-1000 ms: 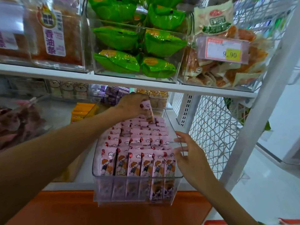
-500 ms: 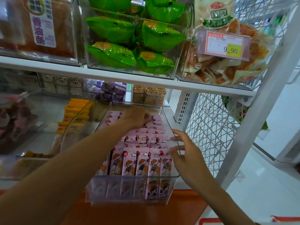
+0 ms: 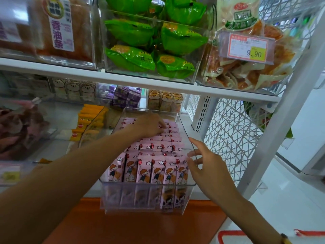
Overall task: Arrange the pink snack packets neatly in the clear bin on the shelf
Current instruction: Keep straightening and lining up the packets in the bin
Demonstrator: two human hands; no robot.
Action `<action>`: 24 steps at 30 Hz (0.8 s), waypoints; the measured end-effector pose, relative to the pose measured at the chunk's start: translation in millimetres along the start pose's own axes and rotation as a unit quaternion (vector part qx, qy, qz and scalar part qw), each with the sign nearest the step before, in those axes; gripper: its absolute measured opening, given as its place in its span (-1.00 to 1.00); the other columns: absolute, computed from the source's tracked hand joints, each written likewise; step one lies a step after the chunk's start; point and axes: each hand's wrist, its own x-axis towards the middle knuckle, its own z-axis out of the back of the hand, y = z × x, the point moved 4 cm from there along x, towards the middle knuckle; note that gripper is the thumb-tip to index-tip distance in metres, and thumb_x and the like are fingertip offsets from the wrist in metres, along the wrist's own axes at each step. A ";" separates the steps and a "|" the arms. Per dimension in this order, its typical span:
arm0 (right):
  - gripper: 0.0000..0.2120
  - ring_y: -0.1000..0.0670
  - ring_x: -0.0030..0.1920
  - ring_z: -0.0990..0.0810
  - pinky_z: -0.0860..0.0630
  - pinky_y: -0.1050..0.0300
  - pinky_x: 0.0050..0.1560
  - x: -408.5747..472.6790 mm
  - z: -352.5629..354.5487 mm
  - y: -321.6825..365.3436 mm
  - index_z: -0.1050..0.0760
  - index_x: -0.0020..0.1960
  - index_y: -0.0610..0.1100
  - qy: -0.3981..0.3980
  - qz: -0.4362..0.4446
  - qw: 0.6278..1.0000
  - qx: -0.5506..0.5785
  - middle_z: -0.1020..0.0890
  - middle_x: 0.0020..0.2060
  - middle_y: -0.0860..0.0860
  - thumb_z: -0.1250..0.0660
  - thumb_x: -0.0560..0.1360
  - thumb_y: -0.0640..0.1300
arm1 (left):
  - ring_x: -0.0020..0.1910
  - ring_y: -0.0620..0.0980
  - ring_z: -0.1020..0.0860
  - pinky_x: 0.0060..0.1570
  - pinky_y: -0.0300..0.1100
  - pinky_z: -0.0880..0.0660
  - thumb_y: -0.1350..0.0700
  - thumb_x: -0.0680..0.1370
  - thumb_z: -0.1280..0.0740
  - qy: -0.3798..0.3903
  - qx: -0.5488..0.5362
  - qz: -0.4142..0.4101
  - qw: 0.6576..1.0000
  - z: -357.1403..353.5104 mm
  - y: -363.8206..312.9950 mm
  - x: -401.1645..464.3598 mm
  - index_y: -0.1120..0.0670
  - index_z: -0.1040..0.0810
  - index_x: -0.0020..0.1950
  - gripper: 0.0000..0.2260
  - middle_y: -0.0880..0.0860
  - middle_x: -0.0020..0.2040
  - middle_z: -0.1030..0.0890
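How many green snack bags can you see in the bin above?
6 green bags in the upper clear bin: two at the bottom, two mid-level, two on top, cropped. More may hide behind.

We see the clear bin (image 3: 182, 198) jutting over the shelf's (image 3: 140, 81) front edge, pink snack packets (image 3: 151, 166) standing in rows inside. The left hand (image 3: 149, 126) presses flat on the packets near the bin's back wall; the right hand (image 3: 205, 166), fingers spread, touches its right rim.
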 end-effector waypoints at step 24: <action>-0.63 0.30 0.08 -0.48 -0.41 0.41 0.02 -1.7 1.5 68.9 -0.44 0.27 0.08 -0.039 0.062 0.979 0.190 -0.53 0.13 0.21 -0.25 0.49 0.12 | -0.07 -0.07 -0.66 -0.14 -0.30 -0.59 0.06 0.60 -0.26 -0.272 -0.557 0.130 0.774 70.1 -35.1 -147.5 0.12 -0.48 0.07 -0.85 0.04 -0.10 -0.67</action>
